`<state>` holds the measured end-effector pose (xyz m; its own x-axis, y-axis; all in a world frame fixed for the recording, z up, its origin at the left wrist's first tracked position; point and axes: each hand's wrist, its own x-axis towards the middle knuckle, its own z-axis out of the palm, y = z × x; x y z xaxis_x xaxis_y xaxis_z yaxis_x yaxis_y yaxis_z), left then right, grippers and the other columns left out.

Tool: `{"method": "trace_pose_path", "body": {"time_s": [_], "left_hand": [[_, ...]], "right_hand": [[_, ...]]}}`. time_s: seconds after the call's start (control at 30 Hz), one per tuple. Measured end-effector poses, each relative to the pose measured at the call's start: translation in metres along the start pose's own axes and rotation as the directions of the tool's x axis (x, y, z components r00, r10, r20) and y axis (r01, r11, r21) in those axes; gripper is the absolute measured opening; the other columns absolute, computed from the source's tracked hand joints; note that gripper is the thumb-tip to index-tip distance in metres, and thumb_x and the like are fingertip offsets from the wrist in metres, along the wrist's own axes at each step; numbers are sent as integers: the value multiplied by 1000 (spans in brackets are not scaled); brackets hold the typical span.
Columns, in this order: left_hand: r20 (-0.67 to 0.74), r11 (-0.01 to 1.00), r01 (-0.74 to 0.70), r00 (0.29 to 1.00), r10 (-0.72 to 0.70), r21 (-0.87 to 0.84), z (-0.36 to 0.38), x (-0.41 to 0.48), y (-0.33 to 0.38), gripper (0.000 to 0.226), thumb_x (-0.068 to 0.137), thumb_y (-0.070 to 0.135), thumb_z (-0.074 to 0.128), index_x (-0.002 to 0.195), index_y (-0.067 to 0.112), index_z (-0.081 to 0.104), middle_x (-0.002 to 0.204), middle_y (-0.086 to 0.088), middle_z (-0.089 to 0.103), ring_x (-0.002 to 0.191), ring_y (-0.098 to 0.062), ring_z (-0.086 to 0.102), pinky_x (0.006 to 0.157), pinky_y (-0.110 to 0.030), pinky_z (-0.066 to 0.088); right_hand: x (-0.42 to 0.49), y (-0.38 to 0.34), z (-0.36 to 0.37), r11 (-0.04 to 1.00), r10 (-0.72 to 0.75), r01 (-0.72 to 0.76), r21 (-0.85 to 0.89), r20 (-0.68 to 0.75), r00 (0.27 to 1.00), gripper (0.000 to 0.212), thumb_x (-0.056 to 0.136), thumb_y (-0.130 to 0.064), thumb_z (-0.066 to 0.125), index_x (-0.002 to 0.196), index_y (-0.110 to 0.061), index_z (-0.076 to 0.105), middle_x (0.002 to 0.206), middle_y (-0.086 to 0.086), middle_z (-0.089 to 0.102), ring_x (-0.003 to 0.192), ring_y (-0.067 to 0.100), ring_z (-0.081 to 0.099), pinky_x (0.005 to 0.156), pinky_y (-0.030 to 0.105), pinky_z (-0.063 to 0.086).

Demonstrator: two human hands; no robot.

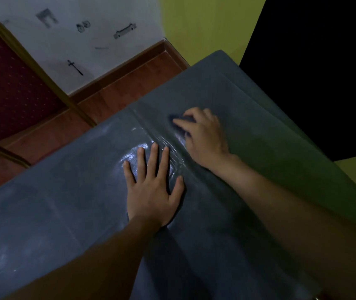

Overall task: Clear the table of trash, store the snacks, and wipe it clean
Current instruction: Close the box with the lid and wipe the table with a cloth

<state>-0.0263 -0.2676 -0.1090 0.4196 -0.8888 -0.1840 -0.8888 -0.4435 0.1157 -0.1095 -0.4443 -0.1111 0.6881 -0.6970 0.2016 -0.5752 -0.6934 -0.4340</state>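
Head view: my left hand (pixel 153 191) lies spread on wrinkled grey tablecloth (pixel 42 213); right hand (pixel 204 139) clutches dark cloth (pixel 178 120); red chair (pixel 10 83) leftward.

**HANDS: LEFT FLAT AND SPREAD, RIGHT CLOSED ON CLOTH**

Your left hand (pixel 153 191) lies palm down with its fingers (pixel 154 154) straight and spread and the thumb splayed toward your right side. Its wrist is straight, and the bare forearm runs back and leftward from it.

Your right hand (pixel 205 137) sits just ahead of and to the right of the left fingertips, near them but apart. Its back faces up. Its fingers are curled round a dark cloth (pixel 173 118), which shows only past the knuckles. The bare right forearm runs back and rightward from the wrist. Both arms are extended.
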Motion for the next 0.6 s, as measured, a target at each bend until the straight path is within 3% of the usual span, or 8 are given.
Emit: {"method": "trace_pose_path", "body": {"time_s": [0.1, 0.17, 0.23, 0.3, 0.4, 0.5, 0.53, 0.6], "left_hand": [[-2, 1000, 6, 1000, -6, 9, 0, 0, 0, 73, 97, 64, 19, 158, 28, 2, 166, 3, -6, 152, -25, -13, 120, -59, 0], [2, 1000, 10, 1000, -10, 14, -1, 0, 1, 74, 96, 64, 20, 158, 27, 4, 166, 3, -4, 152, -26, -11, 119, -60, 2], [9, 1000, 10, 1000, -10, 19, -1, 0, 1, 74, 96, 64, 20, 158, 27, 4, 166, 3, -4, 152, -26, -10, 119, -60, 1], [19, 1000, 11, 1000, -11, 27, -1, 0, 1, 73, 97, 64, 20, 158, 28, 3, 166, 2, -5, 152, -26, -11, 119, -59, 1], [27, 1000, 12, 1000, -12, 26, -2, 0, 1, 72, 97, 64, 19, 158, 29, 1, 166, 2, -6, 152, -26, -12, 119, -60, 1], [33, 999, 10, 999, -11, 31, -2, 0, 2, 73, 97, 64, 18, 158, 28, 3, 166, 2, -6, 152, -26, -12, 119, -60, 1], [32, 1000, 10, 999, -11, 27, -2, 0, 2, 73, 97, 64, 19, 158, 27, 4, 166, 1, -4, 152, -26, -11, 119, -60, 2], [34, 1000, 11, 999, -12, 27, -3, 0, 2, 73, 96, 64, 21, 158, 27, 5, 166, 2, -3, 152, -26, -10, 119, -60, 2]], "right_hand": [[13, 18, -1, 985, -171, 172, -14, 44, 984, 45, 84, -20, 44, 118, -28, 72, 111, 4, 61, 92, 31, 54, 77, 41, 44], [34, 31, -1, 997, 16, -19, -78, -39, 999, 41, 86, -14, 51, 118, -31, 71, 116, 5, 58, 99, 33, 53, 82, 43, 44], [53, 33, -1, 942, 304, -317, -107, -126, 944, 37, 91, -16, 52, 119, -33, 68, 122, 1, 54, 109, 30, 49, 91, 43, 41], [61, 20, 2, 906, 391, -408, -113, -145, 909, 35, 92, -19, 52, 121, -33, 66, 124, -2, 53, 112, 28, 47, 92, 41, 39], [53, 2, 10, 996, 77, -78, -33, -26, 997, 39, 86, -18, 52, 119, -29, 70, 118, 2, 59, 102, 31, 52, 84, 44, 46], [49, 7, 12, 962, -273, 271, 37, 67, 960, 45, 86, -24, 40, 116, -27, 74, 110, 4, 63, 92, 31, 54, 76, 40, 44], [55, 13, 12, 964, -266, 266, 4, 65, 962, 43, 87, -22, 42, 115, -29, 74, 111, 4, 62, 93, 31, 54, 76, 41, 43], [72, 24, 11, 996, -46, 45, -81, -10, 999, 39, 89, -16, 51, 117, -33, 72, 116, 4, 60, 100, 32, 53, 81, 42, 43]]}}
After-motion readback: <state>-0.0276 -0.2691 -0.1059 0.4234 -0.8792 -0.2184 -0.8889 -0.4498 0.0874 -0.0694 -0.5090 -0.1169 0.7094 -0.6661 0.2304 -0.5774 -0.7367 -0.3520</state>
